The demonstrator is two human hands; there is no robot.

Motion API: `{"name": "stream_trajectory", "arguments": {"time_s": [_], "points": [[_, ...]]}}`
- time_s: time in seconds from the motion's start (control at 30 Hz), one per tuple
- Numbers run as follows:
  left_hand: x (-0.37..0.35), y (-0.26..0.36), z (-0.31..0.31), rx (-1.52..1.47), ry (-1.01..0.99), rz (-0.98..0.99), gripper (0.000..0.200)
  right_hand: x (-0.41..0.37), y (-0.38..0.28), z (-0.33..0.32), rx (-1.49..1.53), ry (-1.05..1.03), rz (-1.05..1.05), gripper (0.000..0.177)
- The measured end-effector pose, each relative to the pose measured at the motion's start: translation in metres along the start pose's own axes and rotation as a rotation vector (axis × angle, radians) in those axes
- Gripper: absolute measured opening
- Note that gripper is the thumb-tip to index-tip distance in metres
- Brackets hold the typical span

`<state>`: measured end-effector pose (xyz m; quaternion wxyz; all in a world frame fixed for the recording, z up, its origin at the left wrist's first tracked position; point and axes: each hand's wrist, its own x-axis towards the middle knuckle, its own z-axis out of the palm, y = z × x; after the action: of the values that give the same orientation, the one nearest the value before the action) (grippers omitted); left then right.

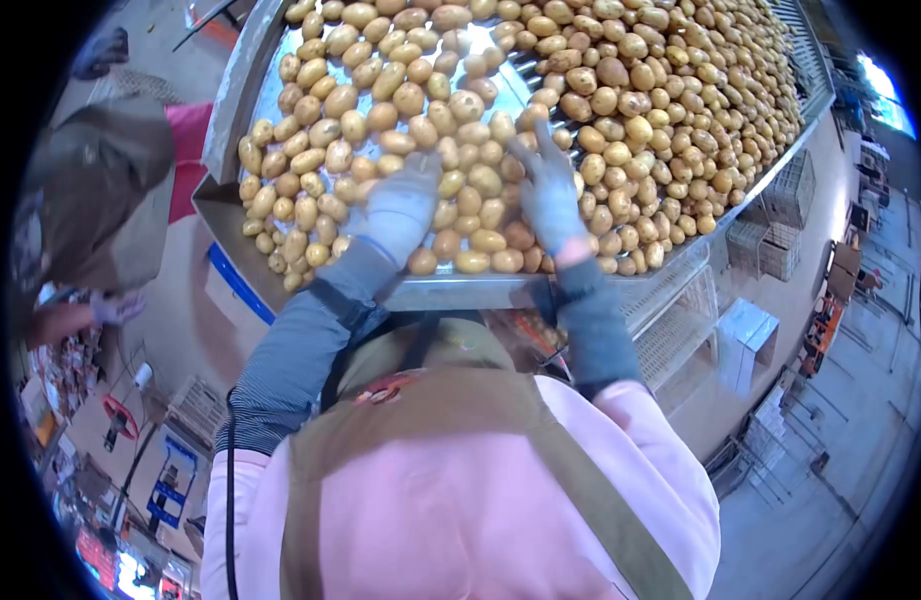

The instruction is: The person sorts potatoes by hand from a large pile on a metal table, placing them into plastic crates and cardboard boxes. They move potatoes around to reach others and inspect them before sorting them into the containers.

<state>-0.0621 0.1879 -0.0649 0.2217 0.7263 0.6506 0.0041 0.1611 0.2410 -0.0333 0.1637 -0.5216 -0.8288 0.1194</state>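
Observation:
Many yellow-brown potatoes (670, 120) cover a metal sorting table (430, 292) and lie thickest on its right side. My left hand (400, 205), in a pale grey glove, rests among potatoes near the front edge; its fingers are blurred and partly hidden. To its right, my right hand (548, 195), gloved alike, touches the potatoes with its fingers apart and pointing away from me. Several potatoes lie between the two hands. Nothing is visibly held in my right hand.
A co-worker (100, 190) in dark clothing stands at the left, with a gloved hand (118, 307) low beside the table. Wire crates (765, 245) and a white box (746, 335) stand at the right. A metal rack (675, 320) is under the table's front right.

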Motion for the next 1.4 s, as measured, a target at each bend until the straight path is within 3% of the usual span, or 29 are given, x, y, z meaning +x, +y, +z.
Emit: {"name": "stream_trajectory", "arguments": {"time_s": [0.1,0.13,0.17,0.2,0.23,0.33,0.37,0.43,0.5,0.6,0.63,0.7,0.73,0.77,0.83,0.87,0.9,0.93,0.97,1.03,1.07,1.1,1.17,1.2,1.33,1.4], "points": [[0.024,-0.002,0.010,0.053,-0.044,-0.021,0.038,-0.064,-0.005,-0.021,0.161,0.147,0.177,0.041],[0.029,-0.009,0.009,0.082,-0.110,0.036,0.038,-0.076,-0.018,-0.028,0.386,0.133,0.339,0.037],[0.034,-0.001,-0.019,-0.225,-0.299,-0.172,0.038,-0.085,-0.036,-0.032,0.615,0.117,0.500,0.034],[0.023,0.005,-0.044,-0.444,-0.239,-0.211,0.038,-0.090,-0.046,-0.032,0.847,0.103,0.658,0.030],[0.008,0.013,-0.049,-0.587,-0.163,-0.192,0.039,-0.097,-0.041,-0.024,0.892,-0.045,0.655,0.026],[-0.032,0.037,-0.038,-0.860,0.067,-0.006,0.041,-0.103,-0.058,-0.019,1.186,-0.173,0.439,0.026],[-0.041,0.046,-0.040,-0.728,-0.023,0.114,0.040,-0.105,-0.064,-0.016,1.269,-0.152,0.492,0.027],[-0.041,0.053,-0.024,-0.585,0.171,0.282,0.035,-0.110,-0.074,-0.011,1.434,-0.096,0.597,0.030],[0.004,0.030,-0.015,-0.607,0.216,0.180,0.036,-0.114,-0.070,-0.026,1.776,-0.072,0.952,0.028],[0.086,0.008,-0.029,-0.017,0.288,0.250,0.040,-0.110,-0.069,-0.055,1.775,-0.012,1.159,0.026],[0.108,0.002,-0.023,0.151,0.256,0.310,0.043,-0.110,-0.065,-0.057,1.653,-0.009,1.073,0.026],[0.130,0.009,-0.027,0.166,0.203,0.326,0.049,-0.112,-0.058,-0.057,1.476,0.007,0.874,0.028],[0.138,0.010,-0.031,0.149,0.104,0.293,0.033,-0.117,-0.058,-0.059,1.477,0.017,0.824,0.028],[0.146,0.010,-0.035,0.125,0.027,0.249,0.054,-0.122,-0.058,-0.062,1.478,0.029,0.774,0.029],[0.120,0.009,-0.057,-0.059,0.105,0.355,0.051,-0.122,-0.065,-0.072,1.577,0.105,0.821,0.033],[0.101,0.016,-0.063,-0.227,0.192,0.312,0.050,-0.120,-0.069,-0.077,1.618,0.167,0.856,0.033],[0.098,0.020,-0.061,-0.271,0.194,0.267,0.054,-0.118,-0.074,-0.083,1.657,0.232,0.888,0.033],[0.085,0.027,-0.052,-0.220,0.319,0.355,0.057,-0.124,-0.067,-0.087,1.649,0.181,0.885,0.034],[0.062,0.043,-0.051,-0.164,0.441,0.440,0.059,-0.128,-0.066,-0.085,1.534,0.188,0.772,0.035],[0.026,0.078,-0.058,-0.439,0.533,0.544,0.054,-0.134,-0.063,-0.080,1.289,0.233,0.571,0.037],[0.012,0.099,-0.066,-0.441,0.595,0.603,0.057,-0.143,-0.054,-0.081,1.195,0.254,0.479,0.037],[0.000,0.115,-0.070,-0.438,0.614,0.611,0.059,-0.148,-0.054,-0.094,1.450,0.244,0.574,0.036],[-0.018,0.149,-0.072,-0.376,0.572,0.665,0.060,-0.158,-0.054,-0.120,1.966,0.316,0.821,0.035],[-0.022,0.159,-0.069,-0.365,0.508,0.767,0.062,-0.168,-0.052,-0.128,2.058,0.311,0.817,0.034],[-0.062,0.227,-0.051,-0.357,0.125,0.909,0.065,-0.237,-0.028,-0.145,1.949,0.372,0.856,0.041],[-0.081,0.251,-0.036,-0.355,-0.038,0.983,0.072,-0.294,-0.016,-0.155,2.002,0.663,0.750,0.038]]}}
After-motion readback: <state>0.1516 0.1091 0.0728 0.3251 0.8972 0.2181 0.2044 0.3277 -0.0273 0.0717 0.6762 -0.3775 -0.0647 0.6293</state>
